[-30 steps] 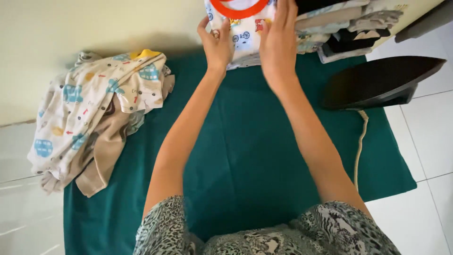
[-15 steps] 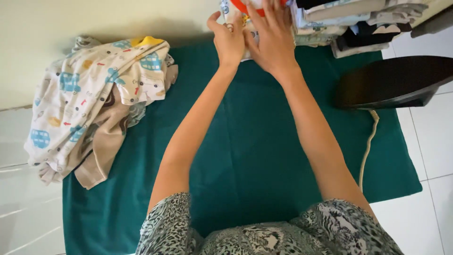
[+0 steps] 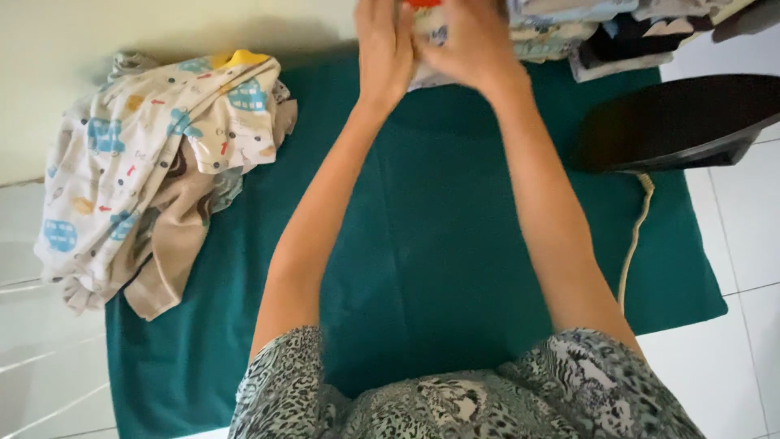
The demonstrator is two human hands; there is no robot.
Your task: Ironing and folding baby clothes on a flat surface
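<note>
Both arms stretch straight forward, left hand and right hand close together, fingers curled.

light: soft, even daylight for you | shadow: faint on far wall | blur: slight motion smear at your hands

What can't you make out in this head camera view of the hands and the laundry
- Folded printed garment: mostly cut off by the top edge and covered by the left hand and right hand.
- Both hands' fingertips: cut off by the top edge, so their grip is unclear.
- Stack of folded clothes: upper part out of frame.
- Iron: dark underside only; its top is hidden.
</note>
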